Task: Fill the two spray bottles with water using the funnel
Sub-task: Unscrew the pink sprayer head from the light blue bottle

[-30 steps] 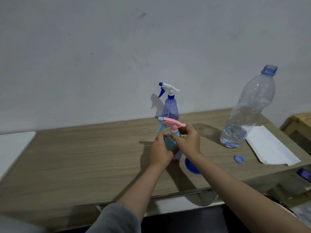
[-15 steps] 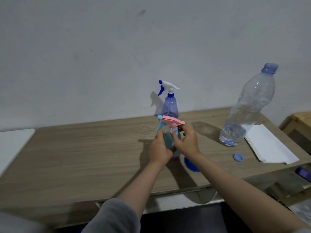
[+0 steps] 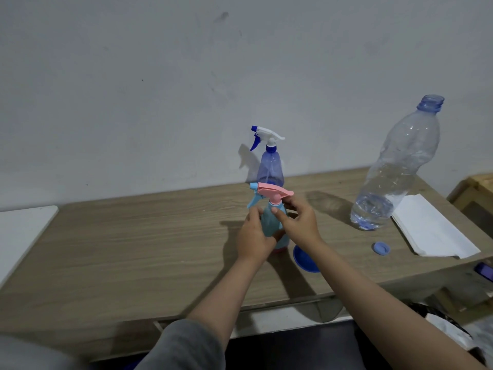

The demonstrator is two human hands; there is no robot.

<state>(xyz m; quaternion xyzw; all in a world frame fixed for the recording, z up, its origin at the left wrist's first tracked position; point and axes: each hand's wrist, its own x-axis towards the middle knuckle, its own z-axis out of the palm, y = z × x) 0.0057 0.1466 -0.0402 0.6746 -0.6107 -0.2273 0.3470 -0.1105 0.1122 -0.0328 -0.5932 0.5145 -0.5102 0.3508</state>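
A light-blue spray bottle (image 3: 270, 221) with a pink trigger head (image 3: 274, 194) stands mid-table. My left hand (image 3: 253, 236) grips its body. My right hand (image 3: 298, 220) pinches the collar just under the pink head. Behind it stands a purple-blue spray bottle (image 3: 270, 169) with a white and blue trigger head, untouched. A blue funnel (image 3: 304, 260) lies on the table under my right wrist, partly hidden. A large clear water bottle (image 3: 392, 172), uncapped, holds a little water at the bottom on the right. Its blue cap (image 3: 381, 248) lies in front of it.
The wooden table (image 3: 133, 249) runs against a grey wall. A folded white paper towel (image 3: 432, 231) lies at the right end. A white surface (image 3: 18, 231) adjoins the table on the left. A wooden box (image 3: 477, 188) and clutter sit beyond the right edge.
My right hand's fingers have shifted a little around the collar under the pink head, and my thumb now shows in front of the neck. The bottle stays in place.
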